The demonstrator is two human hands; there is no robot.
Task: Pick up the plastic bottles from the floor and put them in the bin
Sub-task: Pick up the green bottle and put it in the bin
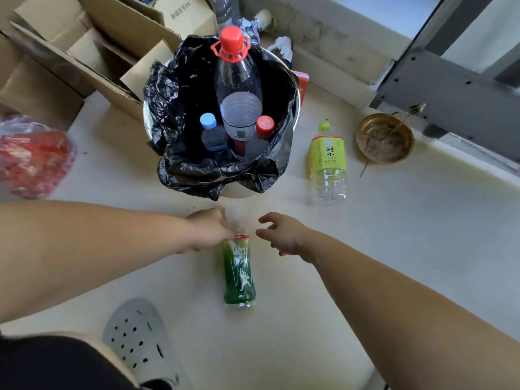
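A green-labelled plastic bottle (239,273) lies on the pale floor, neck pointing toward the bin. My left hand (209,233) is closed around its blurred neck end. Just right of the neck my right hand (284,235) hovers with its fingers spread, holding nothing. The bin (295,105), lined with a black bag, stands beyond the hands and holds a big red-capped bottle (237,88), a blue-capped one (212,133) and a smaller red-capped one (260,136). A yellow-green labelled bottle (327,161) lies on the floor right of the bin.
Flattened cardboard boxes (84,46) fill the back left. A red plastic bag (31,156) lies at the left. A brass dish (384,137) sits at the right by a grey metal frame (450,91). My grey clog (140,342) is at the bottom left.
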